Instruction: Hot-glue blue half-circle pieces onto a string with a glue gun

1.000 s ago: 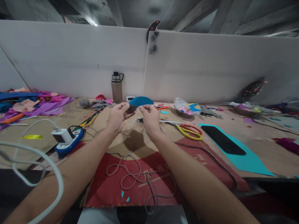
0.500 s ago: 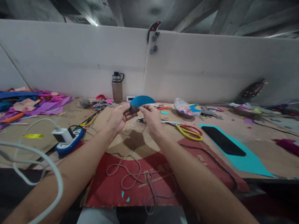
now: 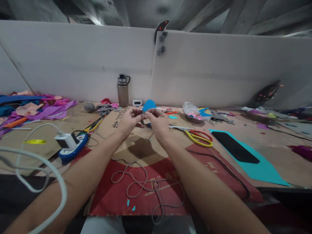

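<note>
A blue sheet piece (image 3: 149, 105) with a rounded top edge stands up between my two hands, over the middle of the workbench. My left hand (image 3: 131, 121) pinches its lower left side, where a bit of dark grey shows. Thumb and fingers of my right hand (image 3: 157, 123) close on its lower right side. The fingers cover the piece's lower part. Below the hands, a thin greyish cord (image 3: 133, 195) lies in loops on a red and brown cardboard sheet (image 3: 109, 198). Scissors (image 3: 198, 137) with red and yellow handles lie right of my right hand.
A black phone (image 3: 235, 146) rests on a turquoise sheet (image 3: 265, 172) at right. A blue power strip (image 3: 73, 152) with a white charger and cable is at left. Behind are a water bottle (image 3: 123, 92), a bowl (image 3: 192, 117) with plastic-wrapped pieces, and coloured scraps (image 3: 46, 110).
The blue piece went from a wide arc to a narrower rounded shape. My left hand has shifted slightly right, nearer my right hand. The view has moved a little.
</note>
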A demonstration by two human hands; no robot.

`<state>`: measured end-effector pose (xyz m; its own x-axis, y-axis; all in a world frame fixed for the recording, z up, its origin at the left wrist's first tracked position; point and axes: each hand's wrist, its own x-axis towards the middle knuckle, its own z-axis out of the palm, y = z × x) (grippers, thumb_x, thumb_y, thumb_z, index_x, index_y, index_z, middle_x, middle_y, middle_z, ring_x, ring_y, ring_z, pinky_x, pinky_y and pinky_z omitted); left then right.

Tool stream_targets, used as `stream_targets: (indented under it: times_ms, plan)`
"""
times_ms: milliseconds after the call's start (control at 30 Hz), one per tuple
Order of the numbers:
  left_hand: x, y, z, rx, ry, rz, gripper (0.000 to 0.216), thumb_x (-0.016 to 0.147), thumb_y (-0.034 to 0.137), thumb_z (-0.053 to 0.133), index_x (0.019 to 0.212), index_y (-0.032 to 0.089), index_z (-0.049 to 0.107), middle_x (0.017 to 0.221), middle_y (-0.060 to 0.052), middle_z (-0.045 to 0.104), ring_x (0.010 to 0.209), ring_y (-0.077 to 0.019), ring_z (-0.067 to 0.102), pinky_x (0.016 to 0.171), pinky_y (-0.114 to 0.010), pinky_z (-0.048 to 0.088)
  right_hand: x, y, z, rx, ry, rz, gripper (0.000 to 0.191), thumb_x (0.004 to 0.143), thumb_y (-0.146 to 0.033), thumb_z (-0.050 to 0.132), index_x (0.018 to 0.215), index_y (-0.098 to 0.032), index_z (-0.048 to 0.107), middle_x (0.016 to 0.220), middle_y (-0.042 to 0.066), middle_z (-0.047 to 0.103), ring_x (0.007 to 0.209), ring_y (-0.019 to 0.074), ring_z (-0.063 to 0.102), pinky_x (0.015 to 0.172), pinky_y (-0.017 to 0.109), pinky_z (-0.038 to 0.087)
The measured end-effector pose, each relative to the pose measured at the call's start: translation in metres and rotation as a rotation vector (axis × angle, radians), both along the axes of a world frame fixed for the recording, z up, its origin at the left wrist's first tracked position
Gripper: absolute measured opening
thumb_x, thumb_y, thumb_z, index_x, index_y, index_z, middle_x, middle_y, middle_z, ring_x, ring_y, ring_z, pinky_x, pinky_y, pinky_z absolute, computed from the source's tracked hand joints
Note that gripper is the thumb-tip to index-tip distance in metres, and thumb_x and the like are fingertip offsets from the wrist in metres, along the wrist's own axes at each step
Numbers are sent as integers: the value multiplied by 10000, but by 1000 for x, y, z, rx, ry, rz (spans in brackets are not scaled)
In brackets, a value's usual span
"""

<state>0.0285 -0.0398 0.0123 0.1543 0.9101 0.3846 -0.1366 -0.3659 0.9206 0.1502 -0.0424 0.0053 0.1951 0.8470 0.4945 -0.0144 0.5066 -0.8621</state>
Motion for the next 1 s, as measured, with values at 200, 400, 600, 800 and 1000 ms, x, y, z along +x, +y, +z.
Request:
stream_targets:
  times_ms: [200, 400, 600, 800, 1000]
  plan:
    - [-2, 2, -5, 166, 281, 174, 88, 691, 246, 654, 734, 190, 601, 619, 2, 593, 469, -97, 511, 370, -176, 352, 0, -4, -3, 50, -282, -28, 160, 761, -301, 527, 777, -188, 638, 636, -11, 583, 596, 120, 505, 607, 258, 388]
    - [-2, -1, -3, 58, 389, 280, 118, 744, 253, 560, 647, 186, 557, 457, 44, 475, 325, -93, 434, 332, -211, 301, 1, -11, -4, 151, -499, -130, 171, 816, -277, 480, 835, -200, 631, 710, 10, 606, 653, 132, 515, 649, 267, 371]
    - [-2, -7, 3, 20, 311, 210, 181, 733, 294, 609, 617, 169, 549, 491, 48, 484, 380, -67, 451, 371, -185, 336, 2, -12, -4, 126, -448, -199, 79, 782, -257, 529, 799, -184, 557, 627, -22, 532, 574, 109, 466, 587, 248, 340]
    - [-6, 7, -5, -70, 193, 102, 176, 702, 316, 684, 687, 147, 639, 561, 0, 577, 409, -55, 434, 370, -171, 346, 5, -6, -7, 73, -345, -173, 88, 783, -275, 526, 785, -187, 524, 665, -17, 552, 575, 102, 480, 570, 242, 351]
    - [-6, 9, -3, -227, 44, -73, 84, 687, 195, 693, 746, 137, 679, 775, -47, 667, 566, -75, 553, 394, -133, 395, 7, -4, -7, 70, -316, -187, 80, 765, -254, 534, 785, -190, 490, 711, -21, 546, 589, 92, 467, 591, 242, 357]
